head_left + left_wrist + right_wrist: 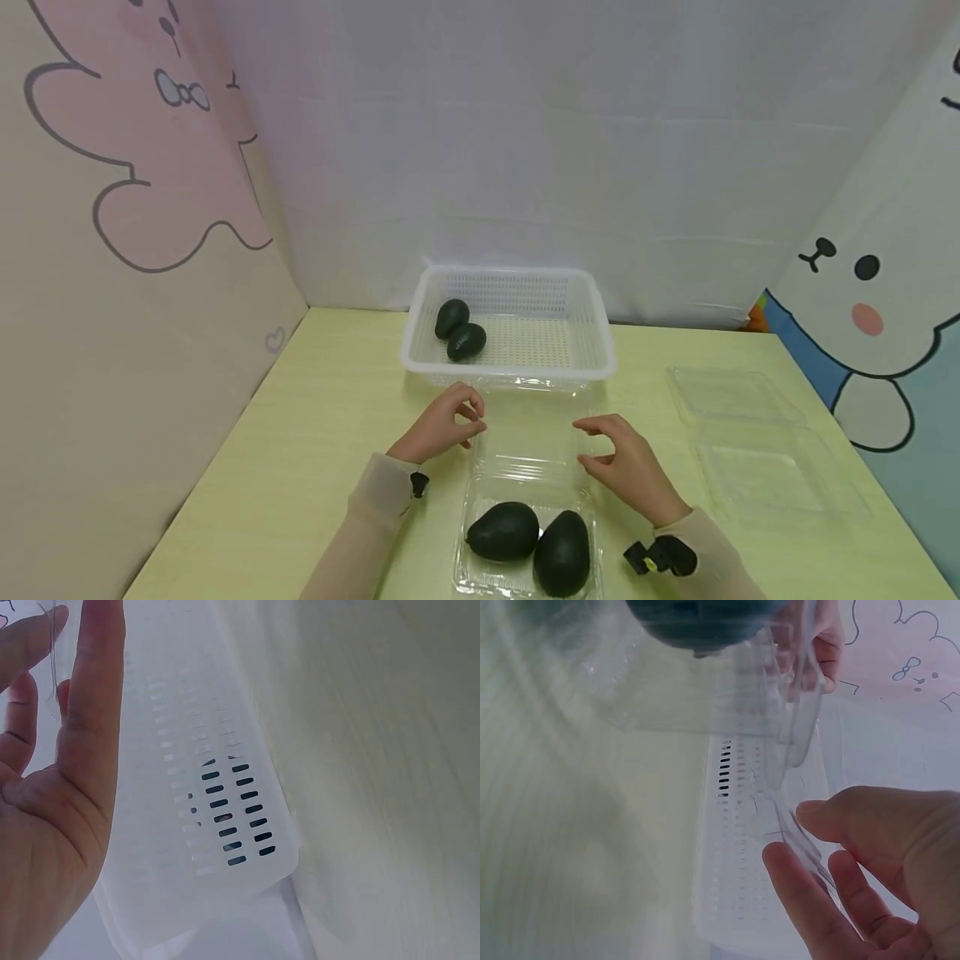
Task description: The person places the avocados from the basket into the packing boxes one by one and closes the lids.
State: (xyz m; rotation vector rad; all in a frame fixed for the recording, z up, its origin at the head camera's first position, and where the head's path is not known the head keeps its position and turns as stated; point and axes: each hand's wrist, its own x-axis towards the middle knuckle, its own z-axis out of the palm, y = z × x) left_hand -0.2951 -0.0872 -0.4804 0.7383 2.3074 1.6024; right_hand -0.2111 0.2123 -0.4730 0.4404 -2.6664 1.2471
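A clear plastic clamshell container lies open in front of me, two dark green avocados side by side in its base. Its raised lid stands between my hands. At the lid's left edge, my left hand pinches the plastic between thumb and fingers. My right hand holds the opposite edge, which passes between thumb and fingers in the right wrist view. Part of one avocado shows through the clear wall there. In the left wrist view, a thin plastic edge runs between the fingers.
Behind the lid stands a white perforated basket with two more avocados in its left part. Another clear open container lies on the table at the right. Printed cloth walls enclose the left, back and right sides.
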